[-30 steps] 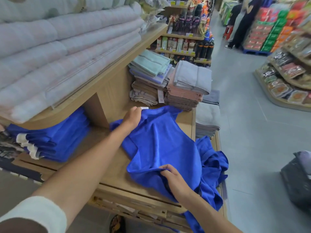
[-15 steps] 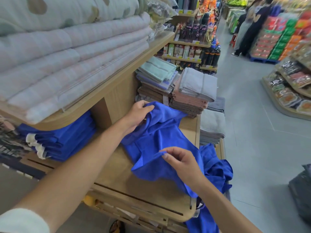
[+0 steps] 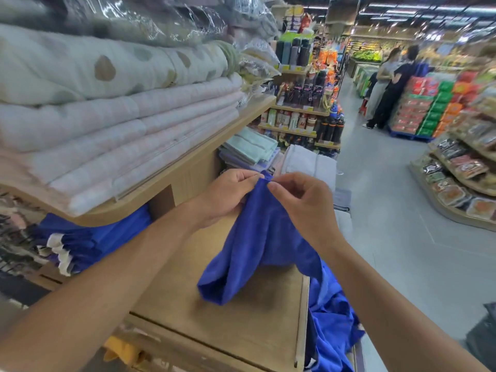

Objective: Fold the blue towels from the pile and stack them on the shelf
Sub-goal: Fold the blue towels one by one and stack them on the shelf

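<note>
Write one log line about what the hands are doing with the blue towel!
left hand: pinching towel | right hand: pinching towel | blue towel: lifted, hanging | folded blue stack: on shelf

Light wooden lower shelf (image 3: 188, 299) carries a stack of folded blue towels (image 3: 88, 242) at its left end under the upper wooden shelf (image 3: 188, 162), loose blue towels (image 3: 330, 326) spilling over its right edge, pastel folded towels (image 3: 249, 149) at its far end.
</note>
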A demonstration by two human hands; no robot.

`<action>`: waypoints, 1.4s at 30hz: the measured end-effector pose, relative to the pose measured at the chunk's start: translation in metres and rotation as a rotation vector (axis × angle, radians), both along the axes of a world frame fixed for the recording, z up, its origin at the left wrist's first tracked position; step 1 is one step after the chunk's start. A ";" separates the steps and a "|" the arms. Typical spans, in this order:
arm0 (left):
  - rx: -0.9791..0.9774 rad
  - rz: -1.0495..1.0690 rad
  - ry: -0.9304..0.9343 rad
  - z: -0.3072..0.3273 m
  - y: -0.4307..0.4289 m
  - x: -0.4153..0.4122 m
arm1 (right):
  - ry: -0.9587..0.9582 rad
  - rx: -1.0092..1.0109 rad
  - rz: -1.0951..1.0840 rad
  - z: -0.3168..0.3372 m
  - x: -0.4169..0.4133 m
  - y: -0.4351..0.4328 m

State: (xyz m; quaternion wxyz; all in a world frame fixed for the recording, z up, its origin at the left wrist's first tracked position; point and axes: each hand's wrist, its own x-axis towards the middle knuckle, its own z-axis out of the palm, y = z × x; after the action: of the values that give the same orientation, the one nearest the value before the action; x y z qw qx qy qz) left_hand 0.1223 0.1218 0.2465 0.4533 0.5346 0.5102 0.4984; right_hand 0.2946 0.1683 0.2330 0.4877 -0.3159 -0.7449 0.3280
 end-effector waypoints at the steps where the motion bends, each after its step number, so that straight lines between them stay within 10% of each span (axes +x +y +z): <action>1: 0.000 -0.010 -0.019 0.006 -0.002 0.002 | -0.003 0.026 -0.047 0.006 -0.001 0.002; 24: 0.349 0.192 0.447 0.149 0.018 0.014 | -0.310 0.137 -0.046 0.128 0.021 0.023; 42: 0.475 0.349 0.200 0.159 0.040 -0.020 | -0.743 -0.058 -0.074 0.123 0.077 0.037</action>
State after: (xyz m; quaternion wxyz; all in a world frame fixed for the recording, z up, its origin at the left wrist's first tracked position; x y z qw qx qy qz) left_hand 0.1018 0.1618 0.4052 0.1708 0.5764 0.5054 0.6190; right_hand 0.3717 0.2048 0.3557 0.1863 -0.4535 -0.8497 0.1940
